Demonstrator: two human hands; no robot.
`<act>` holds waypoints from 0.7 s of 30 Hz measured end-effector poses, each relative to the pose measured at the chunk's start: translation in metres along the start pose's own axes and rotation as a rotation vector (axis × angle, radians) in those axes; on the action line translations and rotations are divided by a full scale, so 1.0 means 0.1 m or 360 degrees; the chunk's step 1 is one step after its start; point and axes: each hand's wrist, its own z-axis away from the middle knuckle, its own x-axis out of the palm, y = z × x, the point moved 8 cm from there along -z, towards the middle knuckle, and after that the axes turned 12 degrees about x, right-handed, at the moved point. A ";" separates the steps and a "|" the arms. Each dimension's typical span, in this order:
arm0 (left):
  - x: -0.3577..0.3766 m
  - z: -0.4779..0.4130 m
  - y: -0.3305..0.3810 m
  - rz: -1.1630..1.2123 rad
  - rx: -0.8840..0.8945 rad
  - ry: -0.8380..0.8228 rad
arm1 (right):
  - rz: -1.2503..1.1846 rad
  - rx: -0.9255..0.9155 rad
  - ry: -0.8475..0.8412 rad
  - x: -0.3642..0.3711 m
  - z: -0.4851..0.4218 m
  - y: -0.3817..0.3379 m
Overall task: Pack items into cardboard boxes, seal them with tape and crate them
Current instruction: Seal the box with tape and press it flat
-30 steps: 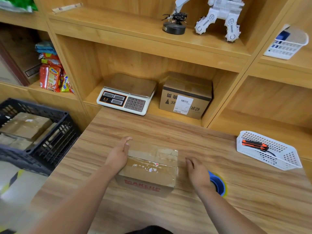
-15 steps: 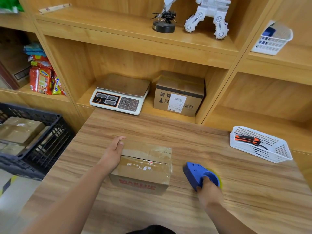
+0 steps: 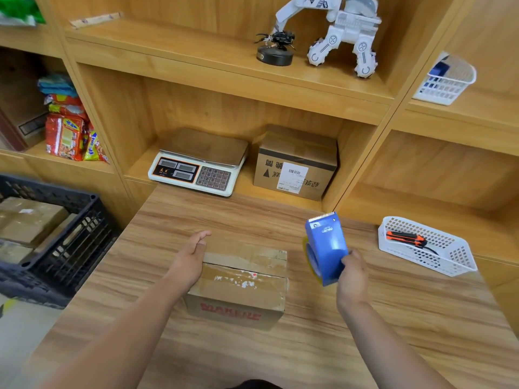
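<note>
Table (image 3: 393, 332) in wood grain, black crate (image 3: 70, 248) at its left with taped parcels inside. Centre table sits the cardboard box (image 3: 241, 284): brown, flaps down, shiny old tape on top, red lettering on the near face. Just right of it, blue tape dispenser (image 3: 325, 248), right hand (image 3: 352, 279) fingers curled round it; left hand (image 3: 189, 259) flat against the box's left edge, fingers straight.

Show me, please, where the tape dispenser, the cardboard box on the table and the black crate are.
tape dispenser (image 3: 327, 245), head view, blue body.
cardboard box (image 3: 241, 287), head view, taped top flap.
black crate (image 3: 81, 242), head view, right side wall.
</note>
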 end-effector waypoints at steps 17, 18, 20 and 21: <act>-0.07 0.05 0.39 -0.0798 0.0242 -0.0077 | 0.0302 0.0213 -0.0315 0.62 0.17 -0.08; -0.05 0.10 0.56 -0.0753 0.0338 -0.0044 | 0.0326 0.0205 -0.0316 0.62 0.16 -0.08; 0.04 0.22 0.84 -0.0362 0.0400 -0.0062 | 0.0401 0.0182 -0.0323 0.63 0.17 -0.09; 0.08 0.27 0.96 -0.0164 0.0384 -0.0086 | 0.0441 0.0165 -0.0330 0.64 0.17 -0.10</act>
